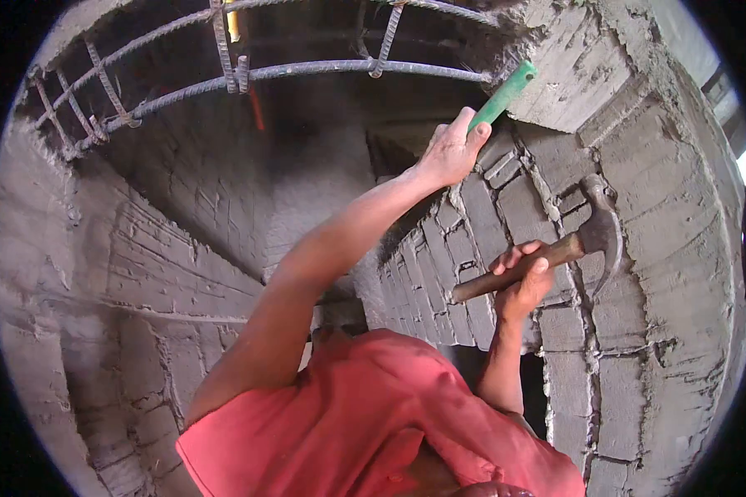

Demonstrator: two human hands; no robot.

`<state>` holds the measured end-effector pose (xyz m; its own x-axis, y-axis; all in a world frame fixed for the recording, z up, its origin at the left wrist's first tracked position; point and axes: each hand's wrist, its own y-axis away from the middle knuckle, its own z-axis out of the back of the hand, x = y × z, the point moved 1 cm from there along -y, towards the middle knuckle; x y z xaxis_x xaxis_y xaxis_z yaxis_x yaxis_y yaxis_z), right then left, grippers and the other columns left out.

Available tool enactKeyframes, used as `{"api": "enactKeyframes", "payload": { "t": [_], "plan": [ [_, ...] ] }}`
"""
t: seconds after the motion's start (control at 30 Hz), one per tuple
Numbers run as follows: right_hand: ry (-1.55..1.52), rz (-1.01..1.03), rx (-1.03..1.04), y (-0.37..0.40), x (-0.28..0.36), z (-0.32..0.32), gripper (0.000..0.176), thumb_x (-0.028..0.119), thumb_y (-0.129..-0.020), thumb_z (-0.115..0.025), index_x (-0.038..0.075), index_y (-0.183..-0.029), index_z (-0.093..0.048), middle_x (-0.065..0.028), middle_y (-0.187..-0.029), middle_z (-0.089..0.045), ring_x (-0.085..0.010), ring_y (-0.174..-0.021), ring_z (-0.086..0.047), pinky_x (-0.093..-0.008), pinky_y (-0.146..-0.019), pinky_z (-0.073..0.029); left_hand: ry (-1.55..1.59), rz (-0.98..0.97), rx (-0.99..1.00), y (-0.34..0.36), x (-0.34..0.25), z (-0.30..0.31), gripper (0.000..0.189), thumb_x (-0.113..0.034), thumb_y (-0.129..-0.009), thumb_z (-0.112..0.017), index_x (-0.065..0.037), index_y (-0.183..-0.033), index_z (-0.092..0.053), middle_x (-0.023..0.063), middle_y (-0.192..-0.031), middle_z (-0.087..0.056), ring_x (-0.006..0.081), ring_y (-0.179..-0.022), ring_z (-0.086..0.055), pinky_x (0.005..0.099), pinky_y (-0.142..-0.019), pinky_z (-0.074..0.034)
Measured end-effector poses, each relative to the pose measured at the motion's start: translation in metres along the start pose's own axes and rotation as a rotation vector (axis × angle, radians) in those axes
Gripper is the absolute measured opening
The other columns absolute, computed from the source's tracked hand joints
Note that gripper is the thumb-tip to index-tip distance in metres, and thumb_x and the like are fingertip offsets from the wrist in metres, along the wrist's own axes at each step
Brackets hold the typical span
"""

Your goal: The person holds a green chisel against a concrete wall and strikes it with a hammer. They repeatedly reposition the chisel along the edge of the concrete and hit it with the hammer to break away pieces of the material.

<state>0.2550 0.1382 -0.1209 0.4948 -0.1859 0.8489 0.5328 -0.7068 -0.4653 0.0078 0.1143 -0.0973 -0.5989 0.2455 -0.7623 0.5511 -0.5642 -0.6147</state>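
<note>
A wall of grey, mortar-smeared rectangular bricks (514, 207) spreads across the right side, its joints rough and partly hollow. At the bottom, a red short-sleeved shirt (365, 414) covers the person's torso. Across the top runs a ladder-like frame of ribbed grey steel bars (307, 69), its right end meeting a rough, pale grey concrete block (572, 87). A claw hammer with a brown wooden handle and a dull metal head (564, 248) lies aslant in front of the bricks, head to the upper right. The right hand (522, 286) grips its handle, fingers and thumb wrapped around. A flat green bar with a small hole near its upper end (503, 95) slants up in front of the concrete block. The left hand (453, 153) is closed around its lower part.
</note>
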Motion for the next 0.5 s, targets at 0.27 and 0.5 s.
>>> {"api": "enactKeyframes", "payload": {
  "t": [0.27, 0.5],
  "plan": [
    [-0.069, 0.077, 0.014, -0.003, 0.027, -0.007, 0.067, 0.068, -0.090, -0.052, 0.004, -0.109, -0.046, -0.0070, -0.073, -0.052, -0.0164, -0.056, -0.051, -0.0311, -0.050, -0.046, 0.036, -0.073, -0.180, -0.011, -0.002, -0.012, 0.066, -0.066, -0.097, -0.034, -0.002, -0.090, -0.044, 0.0242, -0.062, -0.048, 0.0507, -0.065, -0.054, 0.0505, -0.056, -0.039],
    [-0.164, 0.479, 0.150, -0.037, 0.064, -0.058, 0.064, 0.068, -0.081, -0.064, 0.009, -0.100, -0.048, -0.0067, -0.073, -0.047, -0.0183, -0.061, -0.045, -0.0315, -0.050, -0.039, 0.001, -0.106, -0.202, -0.029, 0.005, 0.004, 0.066, -0.065, -0.098, -0.036, 0.000, -0.086, -0.047, 0.0261, -0.067, -0.051, 0.0533, -0.073, -0.054, 0.0510, -0.059, -0.041]
  ]
}}
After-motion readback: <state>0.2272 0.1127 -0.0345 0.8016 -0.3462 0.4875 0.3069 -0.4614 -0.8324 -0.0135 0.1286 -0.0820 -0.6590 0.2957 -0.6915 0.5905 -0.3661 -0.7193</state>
